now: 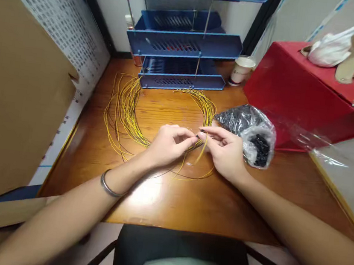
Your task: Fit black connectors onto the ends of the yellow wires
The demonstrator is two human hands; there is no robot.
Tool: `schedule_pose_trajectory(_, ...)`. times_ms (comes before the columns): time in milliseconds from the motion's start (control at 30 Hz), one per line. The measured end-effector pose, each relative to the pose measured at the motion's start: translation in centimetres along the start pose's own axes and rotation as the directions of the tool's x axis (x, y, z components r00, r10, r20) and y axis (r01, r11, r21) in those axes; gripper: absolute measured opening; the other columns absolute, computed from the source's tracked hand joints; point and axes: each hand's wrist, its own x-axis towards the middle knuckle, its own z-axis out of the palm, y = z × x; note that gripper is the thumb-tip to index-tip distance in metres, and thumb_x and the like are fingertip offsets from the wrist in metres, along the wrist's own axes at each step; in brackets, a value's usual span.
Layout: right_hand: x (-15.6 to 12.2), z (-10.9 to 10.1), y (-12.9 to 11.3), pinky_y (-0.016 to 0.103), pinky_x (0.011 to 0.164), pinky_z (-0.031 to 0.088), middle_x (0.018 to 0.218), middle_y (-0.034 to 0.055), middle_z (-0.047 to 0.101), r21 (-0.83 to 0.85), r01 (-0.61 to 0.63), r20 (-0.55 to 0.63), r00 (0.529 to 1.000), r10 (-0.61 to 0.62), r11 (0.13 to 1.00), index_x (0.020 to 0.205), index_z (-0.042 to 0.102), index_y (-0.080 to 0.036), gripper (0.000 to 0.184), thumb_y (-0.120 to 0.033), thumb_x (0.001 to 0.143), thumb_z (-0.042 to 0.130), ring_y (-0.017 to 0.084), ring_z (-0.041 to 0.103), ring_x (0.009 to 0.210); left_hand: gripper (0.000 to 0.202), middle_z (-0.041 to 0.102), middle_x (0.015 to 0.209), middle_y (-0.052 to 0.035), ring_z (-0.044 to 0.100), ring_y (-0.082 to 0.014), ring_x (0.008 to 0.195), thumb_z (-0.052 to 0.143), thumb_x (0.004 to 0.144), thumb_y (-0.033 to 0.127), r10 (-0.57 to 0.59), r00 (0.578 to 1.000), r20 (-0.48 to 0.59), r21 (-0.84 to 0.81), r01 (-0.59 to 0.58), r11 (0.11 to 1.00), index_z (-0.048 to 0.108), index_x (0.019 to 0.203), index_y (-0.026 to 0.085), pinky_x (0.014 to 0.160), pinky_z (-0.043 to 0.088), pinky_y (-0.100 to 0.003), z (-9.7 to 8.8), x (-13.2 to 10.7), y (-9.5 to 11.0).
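My left hand and my right hand meet over the middle of the wooden table. Both pinch the end of a thin yellow wire between thumb and fingers. A small dark piece sits at the fingertips, too small to name. The wire runs back into a large loose coil of yellow wires lying on the table behind and left of my hands. A clear plastic bag of small black parts lies just right of my right hand. A metal bangle is on my left wrist.
A blue tiered tray rack stands at the table's back. A paper cup is beside it. A red box with a white bag on top fills the right. Cardboard leans on the left. A plastic-wrapped board lies at far right.
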Motion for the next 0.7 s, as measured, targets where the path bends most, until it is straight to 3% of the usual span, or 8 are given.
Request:
schedule_pose_trajectory(200, 0.60, -0.70, -0.48, 0.028, 0.068, 0.060, 0.090, 0.0060, 0.080, -0.009, 0.106, -0.126, 0.986, -0.107, 0.994, 0.093, 0.079, -0.021, 0.018, -0.031, 0.079, 0.079, 0.019, 0.074, 0.081, 0.015, 0.077, 0.073, -0.0015, 0.061, -0.0112, 0.062, 0.069, 0.089, 0.022, -0.001, 0.999, 0.042, -0.008, 0.001, 1.000, 0.080, 0.080, 0.016, 0.066, 0.043, -0.026, -0.09, 0.00, 0.16)
schedule_pose_trajectory(267, 0.47, -0.67, -0.40, 0.029, 0.067, 0.060, 0.089, 0.0058, 0.079, -0.023, 0.100, -0.127, 0.987, -0.102, 0.995, 0.093, 0.080, -0.021, 0.017, -0.031, 0.079, 0.079, 0.018, 0.073, 0.080, 0.016, 0.077, 0.071, -0.0014, 0.060, -0.0110, 0.061, 0.068, 0.089, 0.022, 0.003, 0.999, 0.038, -0.009, -0.002, 1.000, 0.080, 0.080, 0.016, 0.066, 0.043, -0.026, -0.10, -0.01, 0.10)
schedule_pose_trajectory(433, -0.24, -0.28, -0.20, 0.027, 0.056, 0.055, 0.085, 0.0056, 0.079, -0.038, 0.015, -0.003, 1.000, -0.015, 0.999, 0.096, 0.080, -0.020, 0.021, -0.033, 0.080, 0.078, 0.015, 0.067, 0.064, 0.019, 0.076, 0.068, -0.0020, 0.058, -0.0110, 0.058, 0.067, 0.091, 0.025, 0.011, 1.000, 0.017, -0.005, -0.011, 1.000, 0.081, 0.082, 0.016, 0.064, 0.041, -0.027, -0.14, -0.02, -0.01)
schedule_pose_trajectory(600, 0.23, -0.62, -0.57, 0.028, 0.063, 0.056, 0.089, 0.0067, 0.079, -0.044, 0.082, -0.111, 0.990, -0.087, 0.996, 0.092, 0.081, -0.020, 0.016, -0.029, 0.079, 0.078, 0.018, 0.070, 0.077, 0.017, 0.076, 0.069, -0.0019, 0.058, -0.0106, 0.058, 0.069, 0.089, 0.025, -0.012, 0.999, 0.033, -0.030, 0.013, 0.999, 0.081, 0.080, 0.016, 0.063, 0.042, -0.026, -0.09, -0.07, 0.07)
schedule_pose_trajectory(700, 0.36, -0.69, -0.56, 0.029, 0.063, 0.056, 0.088, 0.0062, 0.079, -0.031, 0.073, -0.128, 0.989, -0.076, 0.997, 0.091, 0.081, -0.021, 0.016, -0.029, 0.078, 0.079, 0.018, 0.069, 0.075, 0.018, 0.075, 0.067, -0.0014, 0.057, -0.0103, 0.057, 0.069, 0.089, 0.024, -0.007, 0.999, 0.033, -0.026, 0.008, 1.000, 0.080, 0.078, 0.016, 0.063, 0.042, -0.026, -0.03, -0.06, 0.04)
